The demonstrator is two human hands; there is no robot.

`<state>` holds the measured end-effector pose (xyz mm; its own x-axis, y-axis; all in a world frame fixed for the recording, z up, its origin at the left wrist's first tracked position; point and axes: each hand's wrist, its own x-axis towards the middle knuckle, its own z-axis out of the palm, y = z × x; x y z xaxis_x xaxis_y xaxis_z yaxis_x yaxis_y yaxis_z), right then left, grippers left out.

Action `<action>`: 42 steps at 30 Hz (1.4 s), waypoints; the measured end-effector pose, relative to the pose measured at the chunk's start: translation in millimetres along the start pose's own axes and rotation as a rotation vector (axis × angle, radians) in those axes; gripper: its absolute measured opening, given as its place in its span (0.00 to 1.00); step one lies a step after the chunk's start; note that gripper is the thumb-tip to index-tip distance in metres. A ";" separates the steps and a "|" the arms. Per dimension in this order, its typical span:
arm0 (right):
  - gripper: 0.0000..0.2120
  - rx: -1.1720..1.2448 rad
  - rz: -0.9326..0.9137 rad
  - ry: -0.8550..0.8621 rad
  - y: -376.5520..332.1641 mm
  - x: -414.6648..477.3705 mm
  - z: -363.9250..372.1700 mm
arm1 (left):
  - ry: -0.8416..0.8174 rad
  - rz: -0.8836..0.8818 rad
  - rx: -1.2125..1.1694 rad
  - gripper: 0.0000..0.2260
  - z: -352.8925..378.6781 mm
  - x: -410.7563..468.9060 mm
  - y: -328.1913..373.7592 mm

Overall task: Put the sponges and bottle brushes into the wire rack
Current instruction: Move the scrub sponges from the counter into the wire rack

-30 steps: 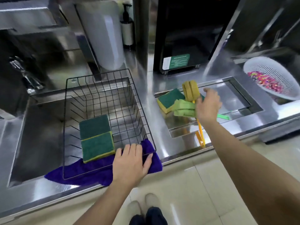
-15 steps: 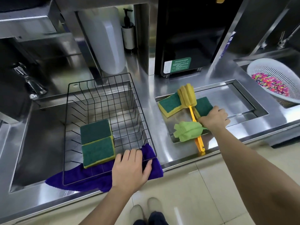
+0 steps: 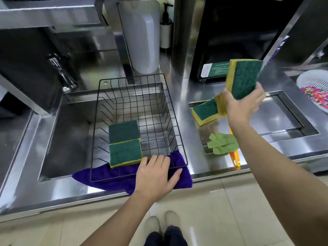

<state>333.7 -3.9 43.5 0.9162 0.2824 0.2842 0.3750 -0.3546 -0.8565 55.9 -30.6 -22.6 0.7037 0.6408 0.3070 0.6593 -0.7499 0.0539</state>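
Note:
A black wire rack (image 3: 174, 121) stands over the sink and holds two green-and-yellow sponges (image 3: 125, 143) side by side. My left hand (image 3: 156, 174) lies flat on the rack's near right corner, fingers spread. Raised above the counter, my right hand (image 3: 243, 105) grips a third green-and-yellow sponge (image 3: 244, 79). Another sponge (image 3: 205, 110) lies on the recessed steel tray (image 3: 276, 119). Beside it a yellow bottle brush (image 3: 235, 159) shows its head and handle tip, the rest hidden by my arm. A green bottle brush (image 3: 221, 143) lies near the tray's front.
A purple cloth (image 3: 99, 178) lies under the rack's front edge. A faucet (image 3: 62, 73) stands at the sink's back left. A white colander (image 3: 316, 89) of coloured beads sits far right. A pale container (image 3: 142, 32) and pump bottle (image 3: 166, 31) stand behind.
My right hand let go of the green brush, which now lies on the tray, took a sponge from the tray and lifted it. My left hand stayed on the rack.

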 end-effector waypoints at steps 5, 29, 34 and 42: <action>0.36 0.160 -0.171 -0.302 -41.2 -33.9 37.4 | 0.077 -0.146 0.034 0.19 -4.2 -14.4 -32.7; 0.36 -0.329 -0.570 -1.172 -79.5 -125.7 182.1 | 0.233 -0.247 0.088 0.17 3.2 -34.3 -64.4; 0.35 -0.414 -0.613 -1.321 -79.8 -131.7 196.6 | 0.237 -0.259 0.089 0.18 3.3 -34.9 -64.7; 0.34 -0.517 -0.432 -1.614 -79.9 -108.3 195.2 | 0.234 -0.240 0.088 0.17 4.5 -33.5 -64.9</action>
<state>177.0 167.8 -3.0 -0.1788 0.8375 -0.5164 0.8295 -0.1538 -0.5368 -9.2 -2.7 -40.6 0.4524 0.7348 0.5054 0.8263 -0.5585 0.0724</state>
